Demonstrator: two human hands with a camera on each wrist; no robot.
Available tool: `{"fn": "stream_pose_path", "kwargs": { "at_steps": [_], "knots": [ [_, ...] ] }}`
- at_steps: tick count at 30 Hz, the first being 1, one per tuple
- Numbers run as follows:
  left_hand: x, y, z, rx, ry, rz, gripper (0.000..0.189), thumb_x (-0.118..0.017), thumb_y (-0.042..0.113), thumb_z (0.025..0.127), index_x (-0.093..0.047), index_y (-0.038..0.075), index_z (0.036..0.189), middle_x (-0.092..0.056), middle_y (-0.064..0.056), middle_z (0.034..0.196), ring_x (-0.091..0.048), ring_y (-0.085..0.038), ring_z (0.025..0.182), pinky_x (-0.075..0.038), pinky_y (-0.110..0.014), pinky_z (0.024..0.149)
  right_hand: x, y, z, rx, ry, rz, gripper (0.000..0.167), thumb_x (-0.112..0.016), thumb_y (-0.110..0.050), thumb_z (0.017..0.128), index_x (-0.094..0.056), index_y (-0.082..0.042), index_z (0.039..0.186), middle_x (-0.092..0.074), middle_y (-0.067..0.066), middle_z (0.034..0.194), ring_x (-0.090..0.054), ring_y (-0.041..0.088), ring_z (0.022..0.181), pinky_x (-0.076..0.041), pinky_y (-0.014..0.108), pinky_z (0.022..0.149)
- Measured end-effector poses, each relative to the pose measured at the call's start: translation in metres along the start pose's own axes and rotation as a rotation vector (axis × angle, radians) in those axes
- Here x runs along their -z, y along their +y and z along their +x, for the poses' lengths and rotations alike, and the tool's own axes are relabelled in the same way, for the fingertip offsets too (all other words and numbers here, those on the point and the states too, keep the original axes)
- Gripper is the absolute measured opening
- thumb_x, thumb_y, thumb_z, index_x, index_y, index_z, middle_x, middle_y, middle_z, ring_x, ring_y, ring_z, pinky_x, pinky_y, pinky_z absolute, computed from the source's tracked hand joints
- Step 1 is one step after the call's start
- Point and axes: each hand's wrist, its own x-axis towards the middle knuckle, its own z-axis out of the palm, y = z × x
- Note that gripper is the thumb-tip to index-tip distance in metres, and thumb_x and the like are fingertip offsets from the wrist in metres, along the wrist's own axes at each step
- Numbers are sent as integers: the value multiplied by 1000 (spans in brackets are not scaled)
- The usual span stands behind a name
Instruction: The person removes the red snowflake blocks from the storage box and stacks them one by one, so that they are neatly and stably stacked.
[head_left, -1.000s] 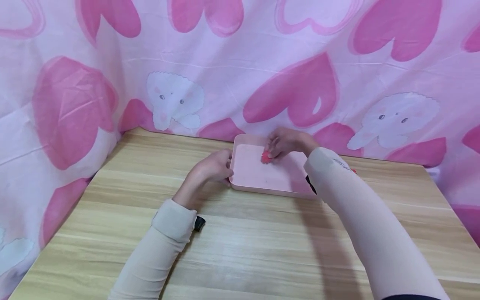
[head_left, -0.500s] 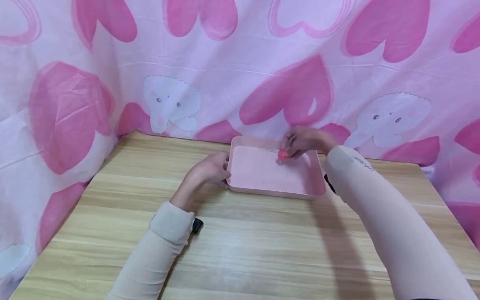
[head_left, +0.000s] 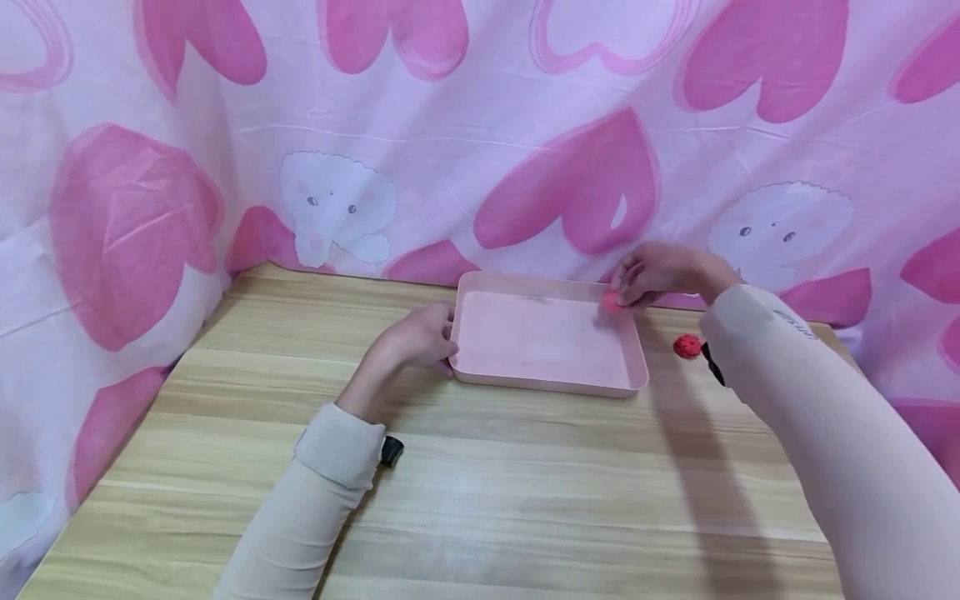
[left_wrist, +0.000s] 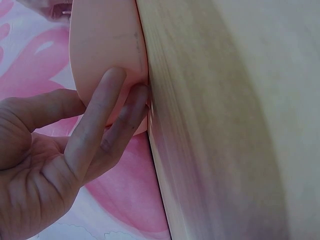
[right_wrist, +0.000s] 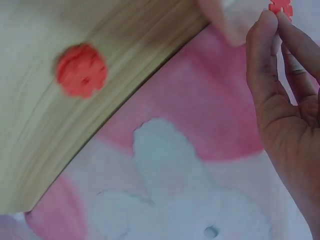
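A shallow pink tray (head_left: 540,333) lies on the table towards its back edge. My left hand (head_left: 423,335) grips the tray's left end; in the left wrist view its fingers (left_wrist: 97,117) bear against the outer wall. Over the tray's back right corner, my right hand (head_left: 660,271) pinches a red notched plastic disc (head_left: 612,301) between thumb and fingertips. The disc's toothed edge (right_wrist: 281,7) shows at the top of the right wrist view. Right of the tray, a small stack of similar red discs (head_left: 687,346) sits on the wood, also seen in the right wrist view.
Wood-grained table (head_left: 480,500) spreads in front of the tray. A pink curtain (head_left: 420,167) with hearts and white animals hangs close behind the back edge and along the left side. A black wrist strap piece (head_left: 392,451) sticks out beside the left cuff.
My right hand has carried the red disc rightward across the tray to its back right corner. The stack of discs has come into sight from behind the right sleeve. My left hand stays put.
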Motion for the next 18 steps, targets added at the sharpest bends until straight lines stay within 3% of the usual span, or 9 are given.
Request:
{"fn": "stream_pose_path", "kwargs": {
  "at_steps": [10,18],
  "knots": [
    [3,-1,0,12,3,-4,51,-53,-9,101,-42,-10,151,-68,-30,128,-77,-30,99,-71,-36,83,17,41,-16,-27,32,105,22,-73,-1,99,-64,6,118,-70,7,99,-74,19,84,-71,33,82],
    [5,-1,-2,17,8,-14,50,-55,-9,100,-44,-10,150,-69,-29,124,-77,-29,95,-71,-36,82,20,80,-24,-53,18,195,14,-70,4,99,-69,5,113,-74,1,91,-72,11,80,-70,30,80]
  ]
}}
